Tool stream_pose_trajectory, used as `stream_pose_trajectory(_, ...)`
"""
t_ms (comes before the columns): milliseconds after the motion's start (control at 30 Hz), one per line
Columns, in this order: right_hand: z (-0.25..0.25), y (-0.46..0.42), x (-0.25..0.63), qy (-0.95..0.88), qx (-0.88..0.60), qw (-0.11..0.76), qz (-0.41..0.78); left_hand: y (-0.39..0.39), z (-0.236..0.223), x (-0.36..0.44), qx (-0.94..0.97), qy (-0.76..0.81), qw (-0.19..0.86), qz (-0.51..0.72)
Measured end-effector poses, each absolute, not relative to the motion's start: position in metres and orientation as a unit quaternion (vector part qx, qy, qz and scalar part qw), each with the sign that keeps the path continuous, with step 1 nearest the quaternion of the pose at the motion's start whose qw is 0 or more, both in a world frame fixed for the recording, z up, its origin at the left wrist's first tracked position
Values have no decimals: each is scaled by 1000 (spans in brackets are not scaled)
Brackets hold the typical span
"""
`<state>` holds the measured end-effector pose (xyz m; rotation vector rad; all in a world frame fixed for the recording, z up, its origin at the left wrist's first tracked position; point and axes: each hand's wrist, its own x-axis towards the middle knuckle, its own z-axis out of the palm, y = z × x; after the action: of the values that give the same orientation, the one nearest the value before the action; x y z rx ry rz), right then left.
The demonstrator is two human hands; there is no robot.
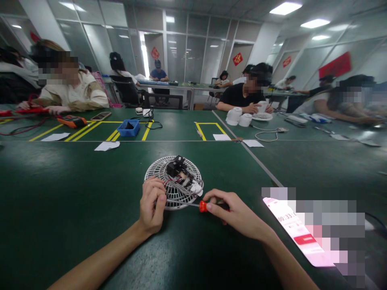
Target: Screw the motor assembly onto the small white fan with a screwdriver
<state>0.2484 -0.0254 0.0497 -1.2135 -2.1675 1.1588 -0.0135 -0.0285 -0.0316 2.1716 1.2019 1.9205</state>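
Observation:
A white round fan grille [154, 171] lies flat on the green table [60, 193] in front of me, with a black motor part and a small circuit board with wires [181, 173] on top. My left hand [152, 203] rests on the grille's near edge, fingers curled and pinched at the wires and the tool's tip. My right hand [232, 211] grips a screwdriver with a red and black handle [203, 206]. Its thin metal shaft points left across the grille toward my left fingers.
A phone with a lit pink screen [299, 233] lies at my right. Across the table sit a blue tray [129, 128], paper slips, an orange multimeter [71, 121] with red leads, white fan parts [242, 117] and a cable. Several people sit working opposite.

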Motion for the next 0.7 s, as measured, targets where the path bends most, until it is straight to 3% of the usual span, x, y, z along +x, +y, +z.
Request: stream_pose_trajectory(700, 49, -25, 250, -756, -446, 230, 420, -29, -35, -15, 692, 398, -32, 601)
